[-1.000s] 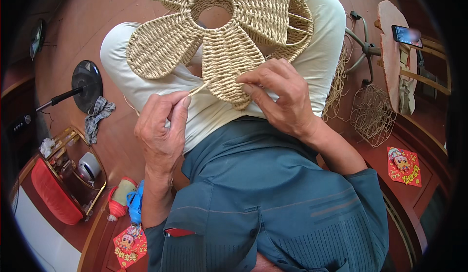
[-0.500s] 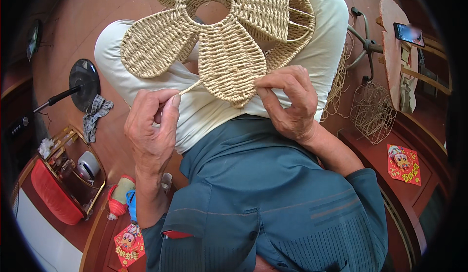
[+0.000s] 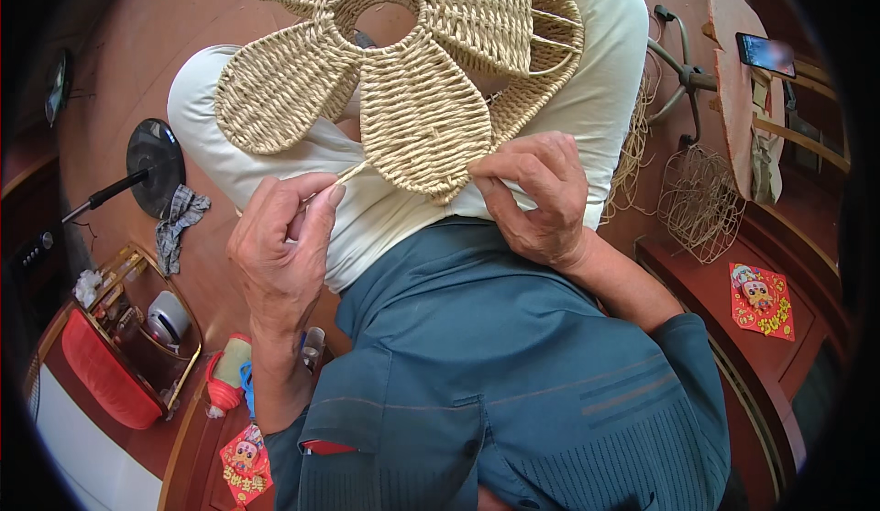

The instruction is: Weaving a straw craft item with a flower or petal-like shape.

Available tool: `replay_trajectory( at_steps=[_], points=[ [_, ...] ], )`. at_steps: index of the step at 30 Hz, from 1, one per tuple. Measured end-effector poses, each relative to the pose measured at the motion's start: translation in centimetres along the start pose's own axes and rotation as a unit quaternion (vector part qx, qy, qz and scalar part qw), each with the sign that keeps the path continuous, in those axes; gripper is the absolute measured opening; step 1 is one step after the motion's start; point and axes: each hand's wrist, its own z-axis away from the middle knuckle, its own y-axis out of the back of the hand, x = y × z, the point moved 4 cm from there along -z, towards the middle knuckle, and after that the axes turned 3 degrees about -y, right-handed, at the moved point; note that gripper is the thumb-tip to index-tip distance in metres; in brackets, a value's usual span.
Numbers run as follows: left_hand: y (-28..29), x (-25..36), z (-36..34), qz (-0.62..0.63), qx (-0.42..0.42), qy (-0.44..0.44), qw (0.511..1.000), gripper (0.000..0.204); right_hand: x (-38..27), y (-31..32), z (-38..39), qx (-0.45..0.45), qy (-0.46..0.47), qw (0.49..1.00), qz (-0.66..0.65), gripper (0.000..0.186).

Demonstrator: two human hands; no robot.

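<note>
A flower-shaped woven straw piece (image 3: 426, 112) rests across my thighs, its petals spreading from a round central hole. The petal nearest me points down toward my lap. My left hand (image 3: 280, 241) is closed in a pinch on a short straw cord (image 3: 354, 173) that runs to this petal's left edge. At the petal's lower right edge, my right hand (image 3: 541, 195) pinches the woven rim between thumb and fingers. One petal on the right is partly woven, with bare frame wires (image 3: 557, 32) showing beside it.
To the right, a wire frame bundle (image 3: 704, 201) and loose straw cords (image 3: 631, 158) lie on the floor, near a stool (image 3: 729, 98) with a phone (image 3: 766, 54) on it. On the left are a round black base (image 3: 156, 164), a grey cloth (image 3: 180, 227) and a red-cushioned chair (image 3: 110, 373).
The woven piece sits slightly farther left in view. My left hand keeps its pinch on the cord, and less cord shows between it and the petal. My right hand keeps its grip.
</note>
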Motion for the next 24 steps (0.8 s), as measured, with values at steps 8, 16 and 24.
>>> replay_trajectory(
  at_steps=[8, 16, 24],
  points=[
    [-0.3, 0.5, -0.7, -0.056, 0.013, -0.085, 0.995, 0.011, -1.0, -1.1, -1.5, -0.034, 0.005, 0.999, 0.032, 0.032],
    [-0.3, 0.0, -1.1, 0.018, 0.019, -0.028, 0.999, 0.007, -0.9, -2.1, -2.8, -0.028, 0.012, 0.999, 0.036, 0.028],
    [-4.6, -4.7, -0.5, 0.392, -0.023, 0.142, 0.908, 0.037, 0.0, -2.0, -3.4, -0.038, 0.014, 0.998, 0.055, 0.024]
  ],
)
